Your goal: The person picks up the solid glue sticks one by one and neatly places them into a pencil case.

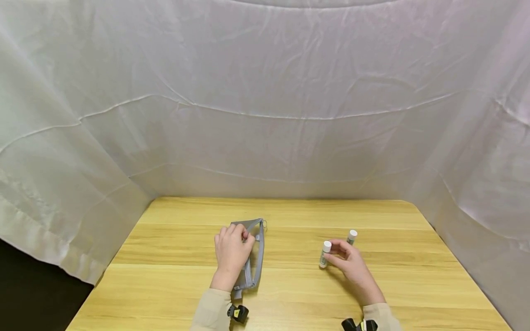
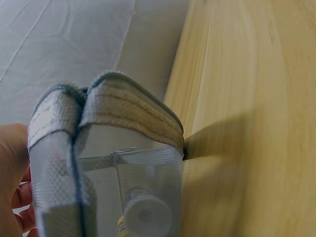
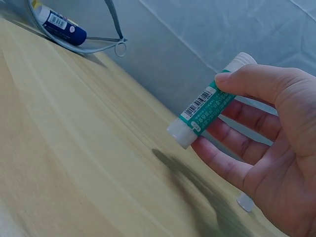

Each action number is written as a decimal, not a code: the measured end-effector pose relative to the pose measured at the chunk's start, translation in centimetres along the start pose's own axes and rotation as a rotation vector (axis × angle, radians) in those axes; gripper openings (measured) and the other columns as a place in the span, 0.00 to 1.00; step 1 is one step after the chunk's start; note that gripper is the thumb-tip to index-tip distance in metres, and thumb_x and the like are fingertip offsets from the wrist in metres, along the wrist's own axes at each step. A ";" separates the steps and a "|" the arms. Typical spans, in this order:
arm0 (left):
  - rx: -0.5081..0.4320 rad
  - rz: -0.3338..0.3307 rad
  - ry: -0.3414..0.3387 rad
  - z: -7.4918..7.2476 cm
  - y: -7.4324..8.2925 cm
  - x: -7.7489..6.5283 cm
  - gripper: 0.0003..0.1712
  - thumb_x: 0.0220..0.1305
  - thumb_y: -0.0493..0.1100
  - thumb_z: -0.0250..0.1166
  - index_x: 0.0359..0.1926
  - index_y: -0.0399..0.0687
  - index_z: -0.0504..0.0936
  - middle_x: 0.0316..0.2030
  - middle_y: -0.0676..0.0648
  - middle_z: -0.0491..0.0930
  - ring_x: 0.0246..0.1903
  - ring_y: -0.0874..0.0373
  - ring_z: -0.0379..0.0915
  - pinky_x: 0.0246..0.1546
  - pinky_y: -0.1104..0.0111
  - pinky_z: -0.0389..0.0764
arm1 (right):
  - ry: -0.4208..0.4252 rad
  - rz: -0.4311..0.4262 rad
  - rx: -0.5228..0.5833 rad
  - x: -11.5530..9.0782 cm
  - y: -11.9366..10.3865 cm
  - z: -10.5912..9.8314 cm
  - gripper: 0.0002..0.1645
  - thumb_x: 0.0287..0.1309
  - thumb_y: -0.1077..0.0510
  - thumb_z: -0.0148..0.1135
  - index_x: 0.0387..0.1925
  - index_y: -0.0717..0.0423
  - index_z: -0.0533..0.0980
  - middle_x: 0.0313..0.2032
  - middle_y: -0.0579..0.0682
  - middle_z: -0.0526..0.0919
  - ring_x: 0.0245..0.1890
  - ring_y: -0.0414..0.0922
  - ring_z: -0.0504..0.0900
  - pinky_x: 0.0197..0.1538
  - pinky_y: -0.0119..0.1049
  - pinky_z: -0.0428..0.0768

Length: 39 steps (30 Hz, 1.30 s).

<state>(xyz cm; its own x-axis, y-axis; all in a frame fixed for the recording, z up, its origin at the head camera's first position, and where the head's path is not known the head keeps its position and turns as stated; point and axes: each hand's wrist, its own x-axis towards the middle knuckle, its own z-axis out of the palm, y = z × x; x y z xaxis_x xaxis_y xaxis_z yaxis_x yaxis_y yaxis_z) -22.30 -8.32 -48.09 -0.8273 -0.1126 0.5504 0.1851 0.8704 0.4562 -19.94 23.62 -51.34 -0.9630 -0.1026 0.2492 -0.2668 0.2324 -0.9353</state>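
A grey zip pouch (image 1: 261, 257) with see-through mesh sides stands unzipped on the table. My left hand (image 1: 233, 248) grips its left edge with curled fingers. Inside, the left wrist view shows a white round cap (image 2: 148, 216) through the mesh. A dark blue tube (image 3: 63, 27) with a barcode lies in the pouch in the right wrist view. To the right, my right hand (image 1: 349, 263) pinches a white glue stick (image 3: 207, 106) with a green label between thumb and fingers, just above the table. A second white-capped glue stick (image 1: 352, 235) stands right behind that hand.
The wooden table (image 1: 186, 285) has its far edge along a pale cloth backdrop (image 1: 281, 147), which also hangs at both sides. A small metal ring (image 3: 120, 49) hangs at the pouch's corner. Black wrist cameras (image 1: 238, 313) are strapped at both sleeves.
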 end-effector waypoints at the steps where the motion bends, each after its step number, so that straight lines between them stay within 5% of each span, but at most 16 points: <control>1: 0.000 0.001 0.003 0.0 0.0 0.0 0.10 0.50 0.44 0.66 0.21 0.54 0.72 0.21 0.55 0.69 0.27 0.56 0.61 0.34 0.65 0.57 | -0.003 -0.002 0.010 0.0 0.0 0.1 0.21 0.53 0.70 0.65 0.49 0.74 0.72 0.37 0.33 0.81 0.38 0.31 0.81 0.44 0.24 0.78; 13: 0.010 0.010 0.008 0.1 -0.3 0.0 0.09 0.50 0.44 0.66 0.22 0.53 0.73 0.22 0.55 0.70 0.27 0.56 0.62 0.33 0.66 0.57 | -0.009 0.060 0.061 0.1 -0.5 1.0 0.24 0.54 0.68 0.65 0.52 0.75 0.70 0.37 0.37 0.82 0.38 0.39 0.82 0.41 0.27 0.81; 22: 0.010 0.026 0.039 0.1 -0.3 0.0 0.11 0.48 0.44 0.67 0.21 0.55 0.71 0.21 0.56 0.70 0.26 0.57 0.61 0.32 0.66 0.56 | 0.002 0.164 0.140 0.5 -0.6 2.0 0.26 0.54 0.68 0.64 0.54 0.73 0.69 0.37 0.43 0.81 0.36 0.34 0.81 0.41 0.31 0.83; 29: 0.009 0.018 0.019 -0.1 -0.3 0.0 0.11 0.49 0.44 0.67 0.21 0.55 0.71 0.21 0.55 0.70 0.27 0.56 0.62 0.33 0.65 0.58 | -0.008 0.148 0.138 0.4 -1.0 2.6 0.26 0.57 0.67 0.62 0.55 0.74 0.67 0.40 0.49 0.80 0.37 0.34 0.81 0.40 0.31 0.82; 39: 0.006 0.015 0.022 -0.2 0.0 0.0 0.11 0.49 0.44 0.68 0.21 0.54 0.71 0.21 0.55 0.70 0.27 0.56 0.62 0.33 0.65 0.57 | 0.006 0.192 0.217 0.6 -1.3 3.5 0.26 0.57 0.67 0.62 0.55 0.74 0.67 0.37 0.43 0.80 0.36 0.35 0.82 0.40 0.33 0.83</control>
<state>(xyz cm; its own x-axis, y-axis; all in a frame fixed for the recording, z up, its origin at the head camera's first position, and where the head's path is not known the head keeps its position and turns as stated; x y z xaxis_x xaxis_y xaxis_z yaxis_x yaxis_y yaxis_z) -22.22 -8.45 -47.98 -0.8123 -0.1098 0.5728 0.1946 0.8748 0.4437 -20.07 19.90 -50.87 -0.9954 -0.0711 0.0636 -0.0662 0.0345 -0.9972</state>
